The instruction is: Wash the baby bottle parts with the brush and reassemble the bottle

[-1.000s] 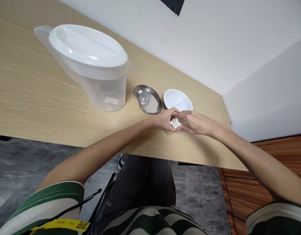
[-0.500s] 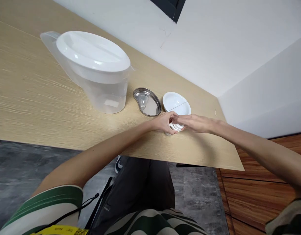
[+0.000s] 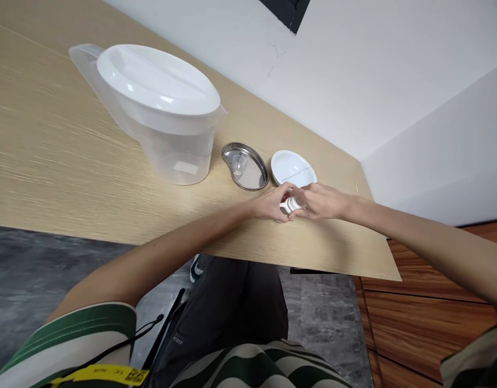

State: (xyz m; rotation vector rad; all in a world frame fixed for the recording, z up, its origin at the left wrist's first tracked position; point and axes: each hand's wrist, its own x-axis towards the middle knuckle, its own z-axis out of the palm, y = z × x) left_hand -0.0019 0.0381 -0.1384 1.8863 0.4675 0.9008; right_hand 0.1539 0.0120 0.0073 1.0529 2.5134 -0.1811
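Note:
A small white-capped bottle (image 3: 292, 204) is held between my two hands at the front of the bowl. My left hand (image 3: 271, 205) curls round its left side. From the right, my right hand (image 3: 319, 201) has its thumb and fingers closed on the white cap. Fingers cover much of the bottle, so its body hardly shows. Just behind the hands sits a white bowl (image 3: 289, 163) with a thin stick lying across it. To the left is a steel kidney-shaped dish (image 3: 254, 175) holding a small clear cup (image 3: 239, 164).
A large clear pitcher (image 3: 179, 140) with a white lid stands on the left of the wooden table (image 3: 90, 183). The white wall (image 3: 333, 70) runs along the table's back edge. Wooden cabinet fronts (image 3: 426, 312) are below on the right.
My right hand has turned, its fingers now more curled about the cap. The bottle appears tilted differently, with its white parts showing more side-on. The camera view has shifted slightly.

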